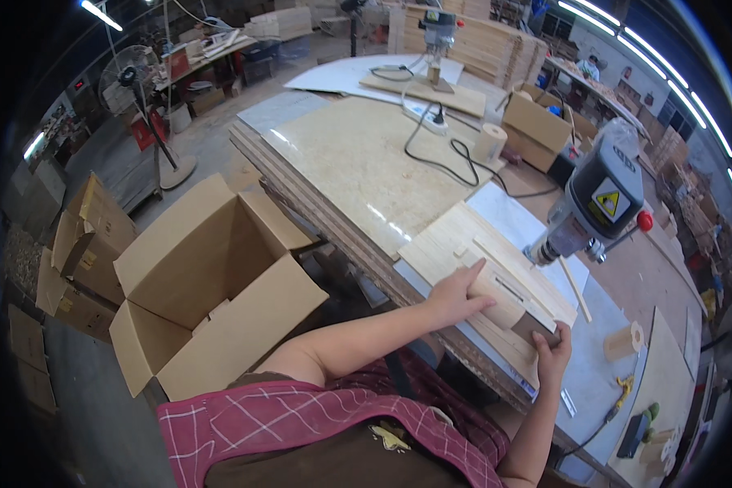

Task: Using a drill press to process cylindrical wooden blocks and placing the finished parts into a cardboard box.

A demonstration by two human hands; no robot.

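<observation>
A pale wooden piece with a long narrow slot (522, 291) lies on a light wooden board (435, 236) at the bench's near edge. At its left end my left hand (457, 298) holds it, index finger stretched forward and thumb apart. My right hand (552, 351) grips the right end, with fingertips over the edge and the thumb on the near side. A thin wooden strip (504, 260) runs along the far side of the piece. Just beyond stands a bench drill (600, 195), its chuck (538, 252) above the board's far side. My palms hide part of the wood.
An open cardboard box (220, 276) stands left of the bench. A black cable (464, 159) crosses the stone-like tabletop (342, 154). A wooden cylinder (624, 342) and a yellow-wrapped cable (624, 390) lie to the right. Further back are another drill (439, 37) and a fan (130, 77).
</observation>
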